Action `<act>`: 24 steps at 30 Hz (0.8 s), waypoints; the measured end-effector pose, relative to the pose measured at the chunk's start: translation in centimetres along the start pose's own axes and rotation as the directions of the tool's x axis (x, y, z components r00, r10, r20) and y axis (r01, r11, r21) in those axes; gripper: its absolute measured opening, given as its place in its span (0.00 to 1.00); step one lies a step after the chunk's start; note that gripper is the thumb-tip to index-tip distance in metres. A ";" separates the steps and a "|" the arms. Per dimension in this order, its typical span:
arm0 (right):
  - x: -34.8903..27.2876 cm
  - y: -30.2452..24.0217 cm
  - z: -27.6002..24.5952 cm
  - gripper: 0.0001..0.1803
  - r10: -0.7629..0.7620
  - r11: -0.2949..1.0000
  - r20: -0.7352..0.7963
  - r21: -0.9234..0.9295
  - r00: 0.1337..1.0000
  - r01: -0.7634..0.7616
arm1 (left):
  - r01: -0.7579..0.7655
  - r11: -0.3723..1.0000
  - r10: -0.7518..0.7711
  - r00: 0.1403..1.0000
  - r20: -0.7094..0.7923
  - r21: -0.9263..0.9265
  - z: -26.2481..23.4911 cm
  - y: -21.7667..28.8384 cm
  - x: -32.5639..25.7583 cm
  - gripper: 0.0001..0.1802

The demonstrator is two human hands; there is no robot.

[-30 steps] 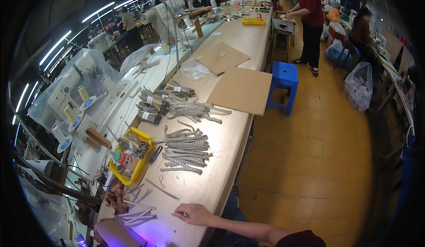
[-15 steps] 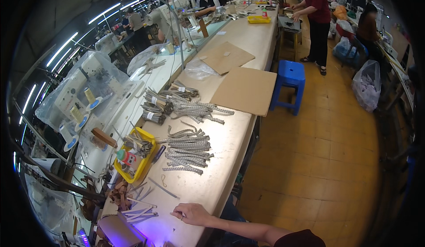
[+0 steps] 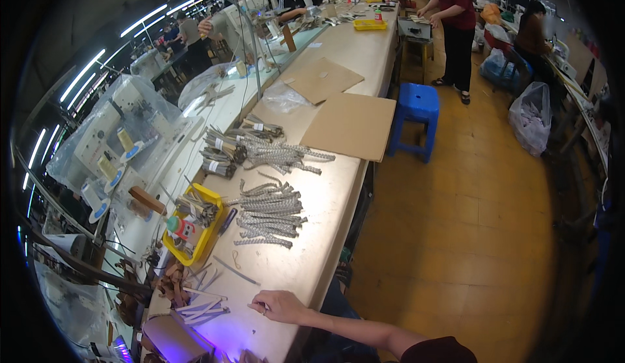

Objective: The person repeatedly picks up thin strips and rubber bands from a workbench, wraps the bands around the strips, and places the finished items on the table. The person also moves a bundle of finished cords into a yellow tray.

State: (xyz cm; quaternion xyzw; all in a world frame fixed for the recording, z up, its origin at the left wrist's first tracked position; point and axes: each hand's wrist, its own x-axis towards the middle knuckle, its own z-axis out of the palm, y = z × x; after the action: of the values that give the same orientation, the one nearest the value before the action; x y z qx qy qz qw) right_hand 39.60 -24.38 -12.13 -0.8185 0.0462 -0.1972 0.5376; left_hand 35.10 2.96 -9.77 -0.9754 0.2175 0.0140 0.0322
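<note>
Beige bench (image 3: 338, 187): long pale top running away from the viewer, with work laid out in batches along it.
Right hand (image 3: 278, 306): resting flat on the near end of the bench, fingers loosely spread toward the left and holding nothing; a ring shows on one finger.
Left hand: not in view.
Pale strips (image 3: 198, 308): a loose fan just to the left of the right hand's fingertips, apart from them; long axes lie roughly left to right, tips toward the hand, probably so they can be drawn off one by one.
Thin strip (image 3: 236, 270): lies alone on the bench beyond the hand, slanting from upper left to lower right.
Braided straps (image 3: 270, 210): a stack further up, pieces parallel, long axes across the bench.
Yellow tray (image 3: 189, 223): left of that stack, holding small parts and tools within reach.
Bundled straps (image 3: 224, 148): tied in groups beyond, likely sorted by batch.
Cardboard sheets (image 3: 348, 125): flat on the far part of the bench.
Blue stool (image 3: 416, 106): on the floor just beside the bench.
</note>
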 end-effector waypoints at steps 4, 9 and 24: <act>0.0 0.1 0.1 0.15 -0.005 1.000 -0.055 0.015 0.998 0.006 | 0.022 0.986 -0.038 0.995 -0.096 -0.164 -0.9 0.6 0.2 0.28; 0.0 -0.4 -0.2 0.13 0.053 0.999 -0.060 0.007 0.997 -0.053 | 0.089 0.989 -0.083 0.995 0.057 -0.115 -2.4 1.5 -0.1 0.25; 1.9 -3.8 -1.5 0.09 -0.017 0.930 -0.167 -0.366 0.986 -0.046 | -0.143 0.795 -0.021 0.965 -0.262 -0.590 1.3 -0.9 0.7 0.27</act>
State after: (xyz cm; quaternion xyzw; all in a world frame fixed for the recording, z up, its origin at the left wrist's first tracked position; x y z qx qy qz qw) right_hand 40.24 -24.61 -7.68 -0.8848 0.1336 -0.2491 0.3704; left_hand 36.07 3.54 -11.05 -0.9204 0.2354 -0.0419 -0.3092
